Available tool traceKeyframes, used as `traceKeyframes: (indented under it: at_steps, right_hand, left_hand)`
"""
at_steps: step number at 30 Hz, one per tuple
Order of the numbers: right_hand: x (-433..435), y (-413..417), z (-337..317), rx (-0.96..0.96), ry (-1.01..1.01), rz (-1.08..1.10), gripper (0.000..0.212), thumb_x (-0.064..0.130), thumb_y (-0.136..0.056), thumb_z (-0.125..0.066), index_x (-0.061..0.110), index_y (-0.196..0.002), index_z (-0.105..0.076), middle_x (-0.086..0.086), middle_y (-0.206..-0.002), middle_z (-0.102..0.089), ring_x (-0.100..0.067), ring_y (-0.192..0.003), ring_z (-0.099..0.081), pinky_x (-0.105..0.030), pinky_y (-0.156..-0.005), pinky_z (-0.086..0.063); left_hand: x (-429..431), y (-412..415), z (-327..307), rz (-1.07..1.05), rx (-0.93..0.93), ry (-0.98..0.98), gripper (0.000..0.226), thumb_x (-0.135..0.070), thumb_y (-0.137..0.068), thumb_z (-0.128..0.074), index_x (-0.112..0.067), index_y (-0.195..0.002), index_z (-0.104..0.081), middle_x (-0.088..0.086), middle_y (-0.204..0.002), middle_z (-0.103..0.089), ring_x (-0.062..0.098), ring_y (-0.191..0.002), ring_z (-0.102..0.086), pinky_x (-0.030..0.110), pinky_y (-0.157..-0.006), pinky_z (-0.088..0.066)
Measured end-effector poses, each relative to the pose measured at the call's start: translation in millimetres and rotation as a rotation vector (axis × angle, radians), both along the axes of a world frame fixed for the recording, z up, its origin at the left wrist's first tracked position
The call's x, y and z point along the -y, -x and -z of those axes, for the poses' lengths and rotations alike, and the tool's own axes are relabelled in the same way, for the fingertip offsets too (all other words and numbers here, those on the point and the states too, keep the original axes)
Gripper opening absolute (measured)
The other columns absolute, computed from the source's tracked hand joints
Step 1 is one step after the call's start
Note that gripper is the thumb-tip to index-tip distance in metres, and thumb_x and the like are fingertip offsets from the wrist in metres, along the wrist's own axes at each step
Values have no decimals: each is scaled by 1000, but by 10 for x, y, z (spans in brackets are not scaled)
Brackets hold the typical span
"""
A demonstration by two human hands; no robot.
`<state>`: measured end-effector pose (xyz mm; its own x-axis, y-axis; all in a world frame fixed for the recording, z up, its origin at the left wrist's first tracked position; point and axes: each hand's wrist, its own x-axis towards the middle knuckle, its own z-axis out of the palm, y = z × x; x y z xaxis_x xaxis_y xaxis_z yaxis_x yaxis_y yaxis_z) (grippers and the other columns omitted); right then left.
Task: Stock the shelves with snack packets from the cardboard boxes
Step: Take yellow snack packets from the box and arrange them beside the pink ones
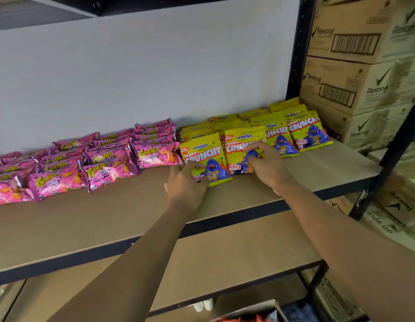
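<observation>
A wide strip of bare shelf board [109, 212] runs in front of the yellow Monster Crunchy packets [276, 132] to the front edge, open to a reach. Above them the space is open up to the upper shelf [51, 10]. Pink Cornitoz packets [104, 159] close off their left side, and the white back panel [143, 77] stands behind them. To their right lies a small bare corner, then the black upright [297, 49] and stacked Rexona cartons [355, 89]. The left hand [188, 182] and right hand [266, 166] cover their two front packets.

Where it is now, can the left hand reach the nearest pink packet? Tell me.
Probably yes: the pink packet lies close beside the left hand, with only bare shelf between. Its fingers grip a yellow packet, though, so it must let go first.
</observation>
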<state>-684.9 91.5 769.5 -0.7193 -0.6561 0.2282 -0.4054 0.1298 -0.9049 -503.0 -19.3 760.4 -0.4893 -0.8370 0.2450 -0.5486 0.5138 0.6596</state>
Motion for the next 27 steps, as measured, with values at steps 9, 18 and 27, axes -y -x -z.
traceKeyframes:
  at_steps: [9, 18, 27]
  right_hand:
    - [108, 85, 182, -277, -188, 115, 39, 23, -96, -61, 34, -133, -57, -12, -143, -40, -29, -134, -39, -38, -105, -39]
    - [113, -7, 177, -428, -279, 240, 36, 29, -96, -60, 38, -131, -59, -6, -138, -38, -27, -130, -34, -49, -97, -42]
    - [124, -33, 132, -379, -354, 207, 46, 40, -87, -66, 41, -132, -55, 1, -140, -40, -26, -133, -29, -46, -101, -33]
  left_hand:
    - [-9, 81, 82, -64, 66, 148, 29, -43, -92, -65, -36, -120, -66, 7, -141, -33, 29, -130, -34, 46, -103, -32]
    - [-3, 84, 83, -55, 81, 182, 30, -39, -95, -60, -37, -124, -63, 4, -137, -38, 27, -125, -35, 44, -99, -30]
    - [35, 72, 77, -3, 98, 120, 30, -42, -92, -63, -39, -121, -63, -2, -136, -40, 22, -126, -33, 40, -101, -28]
